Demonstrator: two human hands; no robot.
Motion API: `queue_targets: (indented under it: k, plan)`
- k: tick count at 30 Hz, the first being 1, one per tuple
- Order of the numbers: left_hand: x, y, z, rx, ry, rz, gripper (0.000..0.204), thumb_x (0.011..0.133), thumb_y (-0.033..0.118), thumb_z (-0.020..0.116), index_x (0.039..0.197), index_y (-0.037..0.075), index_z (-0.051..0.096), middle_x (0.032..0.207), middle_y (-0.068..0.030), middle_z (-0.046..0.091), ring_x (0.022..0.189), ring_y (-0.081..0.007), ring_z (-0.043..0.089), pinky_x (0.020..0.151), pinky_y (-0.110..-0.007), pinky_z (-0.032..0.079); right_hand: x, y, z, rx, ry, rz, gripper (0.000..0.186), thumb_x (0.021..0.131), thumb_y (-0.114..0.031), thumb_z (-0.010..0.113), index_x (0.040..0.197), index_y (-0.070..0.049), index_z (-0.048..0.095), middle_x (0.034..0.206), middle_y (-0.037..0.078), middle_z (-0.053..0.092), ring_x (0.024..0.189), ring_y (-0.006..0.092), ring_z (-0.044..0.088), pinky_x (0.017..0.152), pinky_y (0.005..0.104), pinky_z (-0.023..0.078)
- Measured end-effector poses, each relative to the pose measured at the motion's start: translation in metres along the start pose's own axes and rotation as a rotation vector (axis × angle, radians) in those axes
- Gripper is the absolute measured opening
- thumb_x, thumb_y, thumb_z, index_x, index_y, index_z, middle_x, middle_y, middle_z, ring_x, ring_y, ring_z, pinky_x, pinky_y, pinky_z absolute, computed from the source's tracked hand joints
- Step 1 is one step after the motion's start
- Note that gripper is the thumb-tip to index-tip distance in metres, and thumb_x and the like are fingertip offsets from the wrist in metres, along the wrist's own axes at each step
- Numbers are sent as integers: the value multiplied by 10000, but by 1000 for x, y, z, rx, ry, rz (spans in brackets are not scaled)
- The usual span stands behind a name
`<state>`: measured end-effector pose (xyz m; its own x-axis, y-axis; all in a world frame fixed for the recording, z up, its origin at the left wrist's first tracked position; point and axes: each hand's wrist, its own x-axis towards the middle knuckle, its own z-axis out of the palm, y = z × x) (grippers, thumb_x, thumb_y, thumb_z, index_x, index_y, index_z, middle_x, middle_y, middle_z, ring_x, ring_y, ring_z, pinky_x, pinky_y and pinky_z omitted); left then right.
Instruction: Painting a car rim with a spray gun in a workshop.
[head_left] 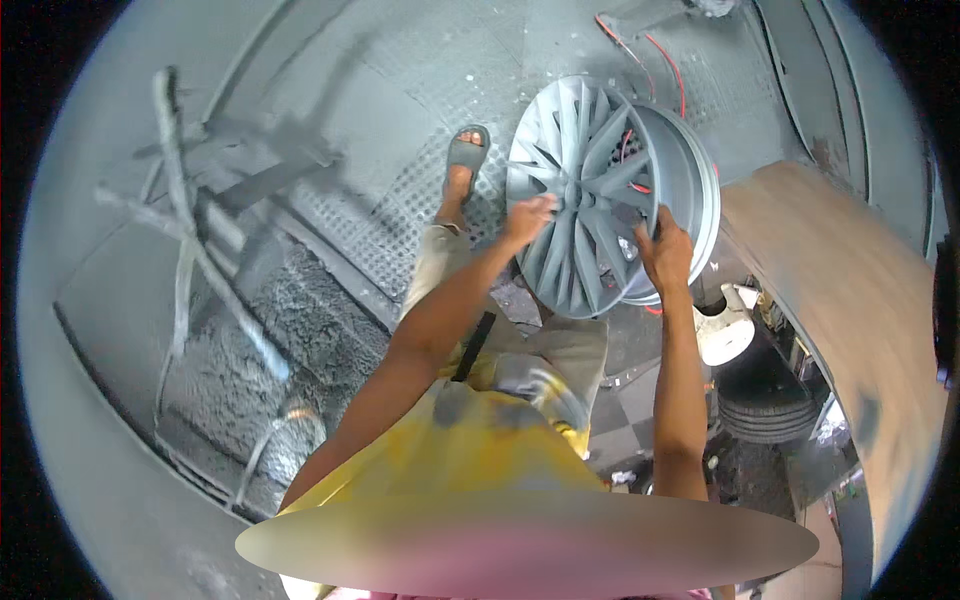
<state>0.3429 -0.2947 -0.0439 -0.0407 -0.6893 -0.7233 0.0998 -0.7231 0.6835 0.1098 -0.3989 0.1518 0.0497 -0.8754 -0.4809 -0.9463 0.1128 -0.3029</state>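
A grey wheel rim with many spokes stands tilted in front of me, its round barrel showing at the right. My right hand grips the rim's edge at the right of the spoked face. My left hand is at the left part of that face, near the hub, with curled fingers; whether they hold anything is too blurred to tell. Red hose lies behind the rim and shows between the spokes.
At left, grey-coated crossed bars stand by a rough grey tray. My sandalled foot is on perforated flooring. At right are a curved brown board, a white container and stacked dark round items.
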Motion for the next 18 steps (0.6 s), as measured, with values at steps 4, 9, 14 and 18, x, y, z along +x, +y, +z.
queue_targets:
  k: [4, 9, 14, 18]
  plan:
    - [85, -148, -81, 574, 42, -252, 799, 1029, 670, 297, 1315, 18, 659, 1256, -298, 663, 1209, -489, 602, 1058, -545, 444, -22, 11, -5, 21, -41, 85, 291, 907, -246, 722, 1073, -21, 641, 737, 200, 677, 650, 371, 679, 612, 445, 515]
    - [143, -254, -89, 613, 266, -585, 748, 1050, 595, 286, 1428, -3, 531, 1323, -300, 621, 1232, -485, 582, 1074, -574, 419, -33, 22, -6, 125, -40, 201, 284, 913, -193, 726, 1105, 0, 648, 792, 210, 707, 677, 337, 704, 651, 399, 541]
    - [164, -214, -76, 563, 70, -520, 778, 1058, 595, 267, 1519, -14, 416, 1476, -302, 508, 1385, -478, 458, 1128, -545, 389, -36, 43, -4, 56, -41, 257, 283, 931, -171, 708, 1131, 25, 664, 828, 198, 727, 696, 267, 706, 683, 368, 546]
    - [159, -190, -63, 249, 199, -668, 876, 1037, 677, 224, 1549, -14, 386, 1579, -268, 387, 1468, -434, 349, 1177, -509, 309, -39, 57, 4, 58, -48, 303, 274, 926, -175, 703, 1109, 27, 674, 832, 190, 721, 705, 273, 700, 704, 374, 542]
